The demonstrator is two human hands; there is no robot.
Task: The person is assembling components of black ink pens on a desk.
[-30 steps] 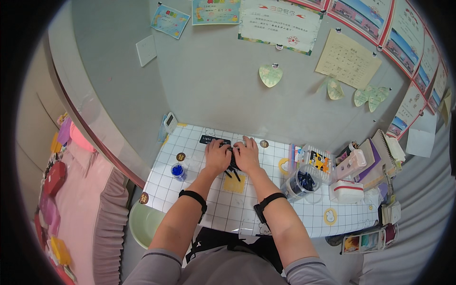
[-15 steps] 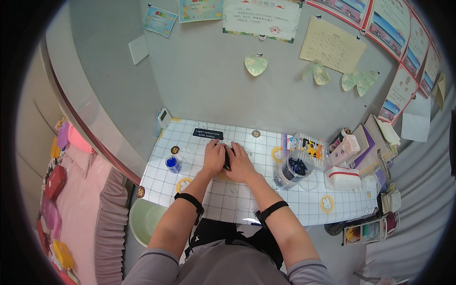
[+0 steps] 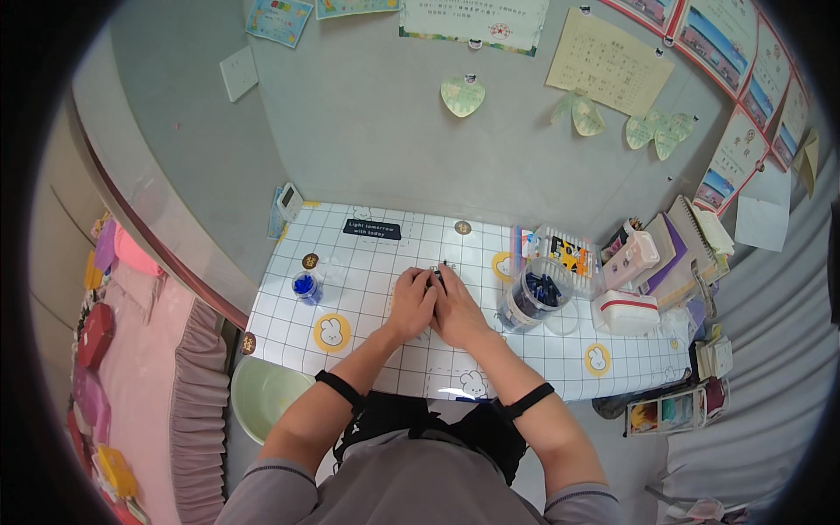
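Observation:
My left hand [image 3: 413,302] and my right hand [image 3: 456,313] meet over the middle of the gridded table. Both sets of fingers curl round a small dark object [image 3: 437,276], mostly hidden between them, so its kind cannot be made out. A little of it shows among the fingertips. Left of my hands stands a small clear jar [image 3: 307,288] with bright blue pieces inside. To the right is a larger clear plastic tub [image 3: 528,302] of dark blue pieces, open at the top, with a round clear lid [image 3: 562,324] beside it.
A white pencil case with a red stripe [image 3: 626,313], a pink box [image 3: 632,261], a marker set [image 3: 567,252] and upright notebooks [image 3: 678,241] crowd the table's right end. A small white timer [image 3: 290,201] leans at the far left corner. A green basin [image 3: 262,398] sits below the left edge.
Both hands have come nearer to me and closed further round the dark object, which shows less than before. The view has shifted slightly, so the wall and table sit higher.

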